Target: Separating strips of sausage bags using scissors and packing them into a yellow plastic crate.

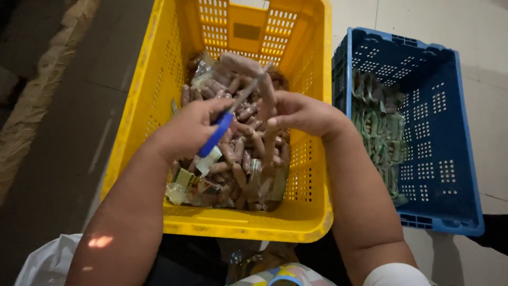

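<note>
My left hand (186, 127) grips a knife (228, 113) with a blue handle, its blade pointing up and right. My right hand (298, 112) holds a string of brown sausages (253, 71) in clear wrapping, raised above the yellow crate (159, 79). The blade touches the sausage string near my right fingers. Under both hands, several loose brown sausages (238, 159) and bits of wrapper fill the crate's bottom.
A blue crate (455, 132) stands to the right, holding a pile of greenish wrappers (382, 132). White plastic (45, 262) lies at the lower left. The crates rest on a pale floor, with a grey strip along the left.
</note>
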